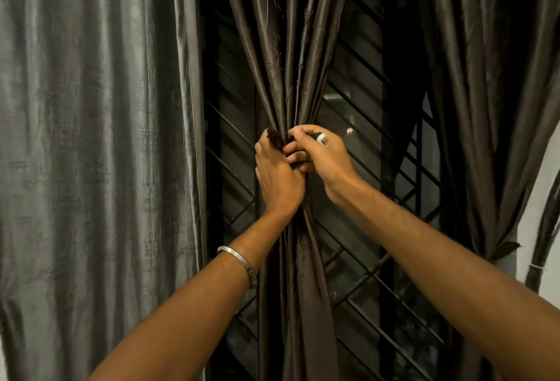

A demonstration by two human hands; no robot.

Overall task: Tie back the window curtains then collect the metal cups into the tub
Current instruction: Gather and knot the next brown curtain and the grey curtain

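Observation:
A dark brown satin curtain (291, 56) hangs in the middle of the window, gathered into a narrow waist at hand height. My left hand (277, 180) is wrapped around that waist from the left, and a dark strip of tie fabric (274, 136) shows at its fingertips. My right hand (322, 158), with a white ring on one finger, pinches the same tie from the right, fingers touching the left hand. No metal cups or tub are in view.
A grey shiny curtain (97, 138) hangs loose on the left. Another brown curtain (485, 107) on the right is gathered low by a tie (503, 248). Behind them is a dark window with a diagonal metal grille (378, 144). A white wall (527, 229) shows at far right.

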